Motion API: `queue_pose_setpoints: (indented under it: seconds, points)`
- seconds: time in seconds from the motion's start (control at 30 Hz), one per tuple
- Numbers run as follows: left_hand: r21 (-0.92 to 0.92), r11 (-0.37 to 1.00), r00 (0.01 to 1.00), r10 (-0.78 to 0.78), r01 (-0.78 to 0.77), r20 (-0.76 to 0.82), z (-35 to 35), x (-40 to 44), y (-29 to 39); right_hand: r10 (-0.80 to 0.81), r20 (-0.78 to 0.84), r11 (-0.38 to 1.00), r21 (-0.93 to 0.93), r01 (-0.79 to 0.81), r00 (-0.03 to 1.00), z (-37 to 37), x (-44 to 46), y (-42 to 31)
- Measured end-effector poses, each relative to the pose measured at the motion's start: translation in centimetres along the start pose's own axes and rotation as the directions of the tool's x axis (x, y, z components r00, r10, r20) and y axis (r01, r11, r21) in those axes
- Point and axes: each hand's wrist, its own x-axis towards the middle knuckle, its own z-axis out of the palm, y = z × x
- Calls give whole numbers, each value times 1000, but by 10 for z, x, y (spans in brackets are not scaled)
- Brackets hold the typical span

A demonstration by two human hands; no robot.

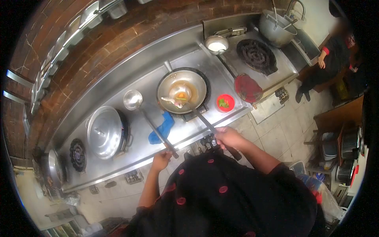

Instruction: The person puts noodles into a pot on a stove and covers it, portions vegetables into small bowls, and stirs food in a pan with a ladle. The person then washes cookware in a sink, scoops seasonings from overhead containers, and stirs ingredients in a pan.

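My right hand is wrapped round the dark grip of a long-handled ladle. The ladle's head end reaches down into a wok on the burner. In the wok lie a yellowish liquid, an orange-yellow egg yolk and some pale food at the near side. My left hand is closed at the stove's front edge, close beside the handle end of a second ladle. Whether its fingers grip that handle is unclear. A blue cloth lies under this second handle.
A red bowl with green leaves stands right of the wok. Nearby are a metal bowl, a dark red mesh strainer and a large pot. A lidded pot sits left. Another person is at the far right.
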Motion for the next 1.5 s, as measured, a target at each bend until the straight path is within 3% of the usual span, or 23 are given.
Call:
queue_pose_setpoints:
  seconds: [0.17,0.27,0.37,0.43,0.47,0.57,0.67,0.77,1.17,1.37,1.5]
  points:
    - [-122,992,1000,22,-21,2,5,4,-15,-218,-112,859,-494,136,970,20,25,5]
    - [-107,993,998,58,-56,12,8,5,-28,-668,-125,428,-871,241,734,21,46,35]
    - [43,997,995,64,-67,75,6,13,-45,-741,-60,348,-886,306,669,17,44,44]
    - [134,989,997,48,-56,62,-1,9,-33,-387,-134,747,-625,225,912,25,10,10]
    - [175,983,998,40,-48,53,-4,8,-28,-182,-99,883,-455,118,978,27,-2,-4]
    - [196,965,984,168,-176,60,-12,17,-33,-29,-19,964,-264,23,999,21,-7,-7]
    - [142,980,990,141,-142,22,-20,14,-11,4,60,999,35,-6,998,19,-12,-15]
    - [92,980,984,179,-178,-4,-21,21,-15,7,82,978,206,-24,997,28,0,-2]
    - [24,998,998,52,-53,31,-10,14,-44,-58,-93,973,217,77,994,54,28,3]
    - [-7,1000,1000,28,-28,9,-5,4,-45,-128,-127,990,50,135,984,36,3,6]
    - [171,981,992,81,-97,96,-9,4,-41,-146,-143,986,63,156,979,14,-50,3]
